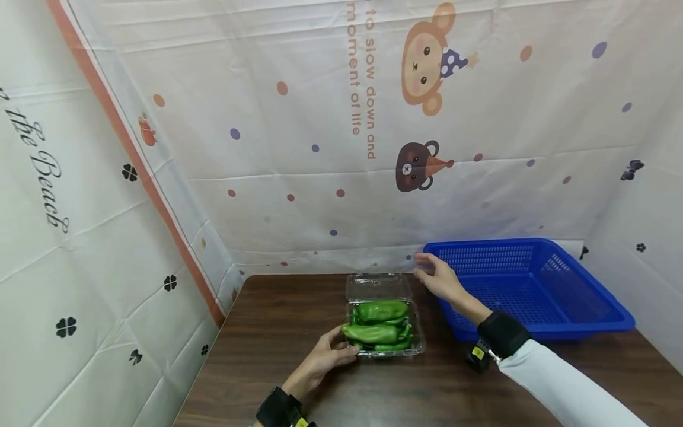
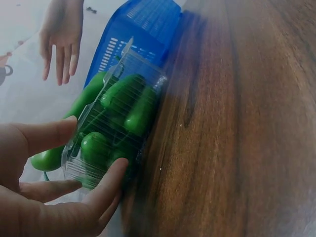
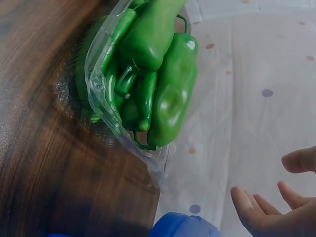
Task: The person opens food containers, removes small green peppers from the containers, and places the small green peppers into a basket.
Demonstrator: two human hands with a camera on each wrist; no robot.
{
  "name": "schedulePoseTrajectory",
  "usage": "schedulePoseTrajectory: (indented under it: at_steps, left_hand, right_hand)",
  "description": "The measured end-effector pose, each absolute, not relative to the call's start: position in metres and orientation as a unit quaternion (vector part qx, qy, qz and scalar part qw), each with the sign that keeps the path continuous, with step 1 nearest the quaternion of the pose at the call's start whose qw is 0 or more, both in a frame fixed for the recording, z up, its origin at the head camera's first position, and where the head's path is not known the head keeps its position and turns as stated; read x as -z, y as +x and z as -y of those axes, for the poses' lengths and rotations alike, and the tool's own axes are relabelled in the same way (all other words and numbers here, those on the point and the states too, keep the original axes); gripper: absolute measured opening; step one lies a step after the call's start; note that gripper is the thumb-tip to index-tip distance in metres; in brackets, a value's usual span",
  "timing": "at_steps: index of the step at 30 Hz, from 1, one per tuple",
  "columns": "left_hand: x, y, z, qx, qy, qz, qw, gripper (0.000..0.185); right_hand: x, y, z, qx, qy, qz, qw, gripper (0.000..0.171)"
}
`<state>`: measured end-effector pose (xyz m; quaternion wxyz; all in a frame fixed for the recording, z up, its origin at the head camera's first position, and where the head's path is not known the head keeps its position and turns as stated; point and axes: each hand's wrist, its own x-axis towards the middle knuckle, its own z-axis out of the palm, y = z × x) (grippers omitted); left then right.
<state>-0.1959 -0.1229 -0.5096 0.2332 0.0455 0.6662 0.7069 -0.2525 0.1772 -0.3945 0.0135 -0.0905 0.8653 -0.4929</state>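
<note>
Several green peppers (image 1: 377, 333) are heaped in a clear plastic clamshell container (image 1: 418, 349), some standing above its rim. Its see-through lid (image 1: 379, 287) lies folded back on the far side. At the container's left end, my left hand (image 1: 326, 357) holds the wall between thumb and fingers; the left wrist view shows the thumb (image 2: 52, 134) at the rim and fingertips lower on the side. My right hand (image 1: 439, 280) hovers beside the lid, overlapping the near-left rim of a blue basket (image 1: 533, 326). Its fingers are loosely bent with nothing in them, also in the right wrist view (image 3: 276, 207).
The perforated basket stands right of the container on a dark wooden table (image 1: 277, 308). Behind the table hangs a pale printed cloth (image 1: 299, 118) with dots and cartoon animal heads; another printed cloth (image 1: 96, 267) covers the left side.
</note>
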Motion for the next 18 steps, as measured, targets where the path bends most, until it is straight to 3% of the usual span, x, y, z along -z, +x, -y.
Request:
schedulePoseTrajectory:
  at_steps: [18]
  left_hand:
    - [0.513, -0.195, 0.127, -0.701, 0.054, -0.668, 0.242, 0.088]
  right_hand:
    - [0.403, -0.240, -0.153, 0.424, -0.196, -0.881, -0.073, 0.065]
